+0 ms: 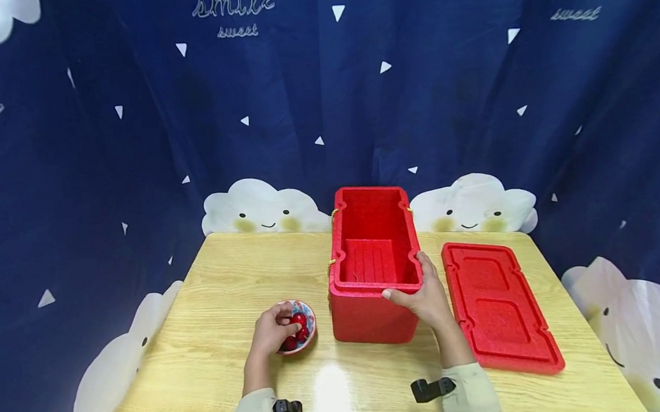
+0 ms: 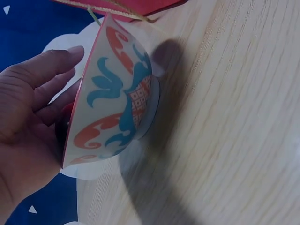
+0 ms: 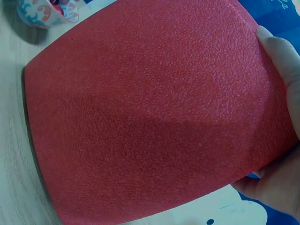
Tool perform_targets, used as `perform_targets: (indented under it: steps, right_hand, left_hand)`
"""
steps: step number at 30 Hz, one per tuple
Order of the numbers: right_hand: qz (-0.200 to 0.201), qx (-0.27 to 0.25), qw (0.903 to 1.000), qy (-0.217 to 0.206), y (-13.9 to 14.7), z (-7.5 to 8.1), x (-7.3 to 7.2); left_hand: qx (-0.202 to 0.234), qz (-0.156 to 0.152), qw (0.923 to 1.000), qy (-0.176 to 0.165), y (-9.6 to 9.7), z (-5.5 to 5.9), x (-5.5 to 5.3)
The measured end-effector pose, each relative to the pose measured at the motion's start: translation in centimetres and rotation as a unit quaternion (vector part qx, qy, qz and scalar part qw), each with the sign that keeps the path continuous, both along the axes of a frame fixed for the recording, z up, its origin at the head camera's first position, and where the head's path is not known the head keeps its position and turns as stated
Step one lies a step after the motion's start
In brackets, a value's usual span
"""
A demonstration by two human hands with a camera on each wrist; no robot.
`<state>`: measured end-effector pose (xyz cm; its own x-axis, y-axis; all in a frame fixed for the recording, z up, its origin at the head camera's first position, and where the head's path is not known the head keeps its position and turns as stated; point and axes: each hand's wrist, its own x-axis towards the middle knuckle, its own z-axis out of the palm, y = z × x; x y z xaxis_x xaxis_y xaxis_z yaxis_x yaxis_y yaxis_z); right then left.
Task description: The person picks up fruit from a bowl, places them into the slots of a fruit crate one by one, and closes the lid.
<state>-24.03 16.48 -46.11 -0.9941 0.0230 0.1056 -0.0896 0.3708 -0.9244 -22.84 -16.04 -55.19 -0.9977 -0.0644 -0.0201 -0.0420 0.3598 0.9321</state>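
Note:
My left hand is over a small patterned bowl, thumb and fingers apart among glossy round red fruits. In the left wrist view the bowl's wall hides part of the fingers, and a dark red fruit shows by the palm. A tall red foam box, lidless, stands upright right of the bowl. At its near right corner my right hand grips the rim, thumb on the near face and fingers along the right side. The box's near wall fills most of the right wrist view.
Right of the box a red lid lies flat on the wooden table. Yellow cords hang at the box's sides. A dark blue curtain with white clouds surrounds the table.

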Motion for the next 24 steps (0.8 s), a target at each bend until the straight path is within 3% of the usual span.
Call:
perform_targets:
  steps: [12,21,24]
  right_hand:
    - [0.001,-0.005,1.0,-0.002,0.03,0.14,0.17]
    - [0.002,-0.01,1.0,-0.001,0.04,0.03,0.22]
    - [0.001,-0.007,1.0,-0.005,0.06,-0.06,0.25]
  left_hand:
    - [-0.001,-0.003,0.9999,-0.016,0.44,0.08,-0.47]
    - [-0.046,-0.003,0.9989,-0.013,0.69,0.5,-0.48]
    - [-0.033,-0.001,0.9993,-0.019,0.81,0.5,-0.37]
